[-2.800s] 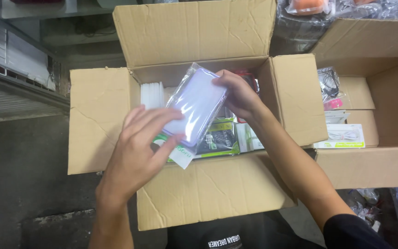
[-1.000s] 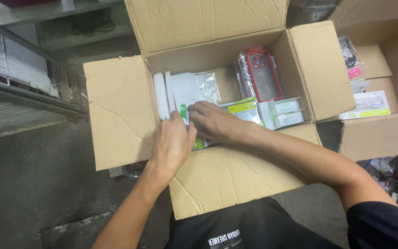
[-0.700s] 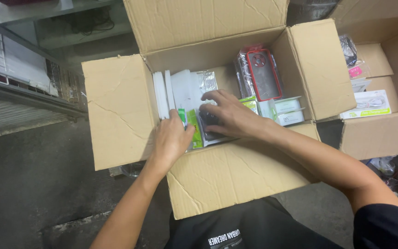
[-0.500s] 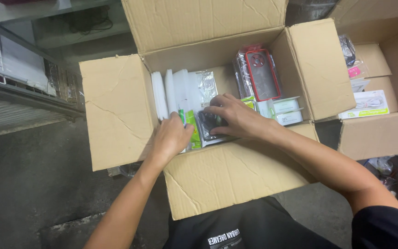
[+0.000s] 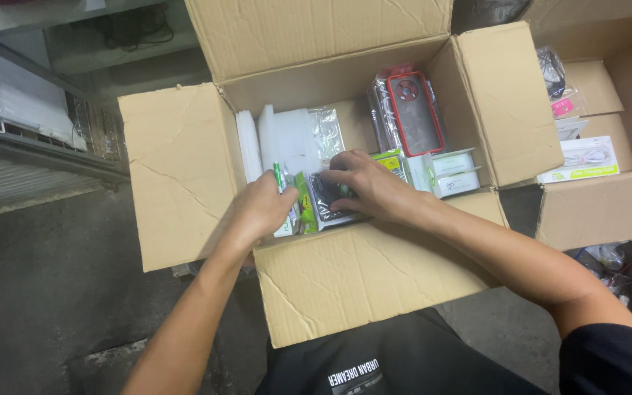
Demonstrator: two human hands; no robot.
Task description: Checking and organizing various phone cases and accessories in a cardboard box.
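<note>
Single view only, head-mounted, so no second camera and no overlap to compare. It looks steeply down and slightly forward from above the person's chest; dark shirt fills the bottom edge. Close range: the open cardboard box takes up the centre and most of the width, its far flap cut by the top edge. Both forearms enter from the bottom, left hand and right hand meeting mid-frame. A second box is clipped at the right edge; concrete floor fills lower left.
</note>
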